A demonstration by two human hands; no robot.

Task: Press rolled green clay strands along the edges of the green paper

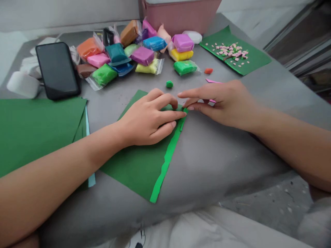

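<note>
A dark green sheet of paper lies at a slant on the table, with a strip of bright green modelling clay along its right edge. The strip's inner border is wavy. My left hand rests on the paper, fingers spread, its fingertips touching the upper part of the strip. At the paper's top right corner, my right hand pinches the strip's upper end between thumb and fingers, its index finger stretched out above. Behind that hand a pink object is mostly hidden. A small green clay lump sits just beyond the paper.
Several wrapped clay packs are heaped at the back before a pink bin. A black phone and more green sheets lie left. Back right is a green sheet with a pink blossom tree, near an orange clay bit.
</note>
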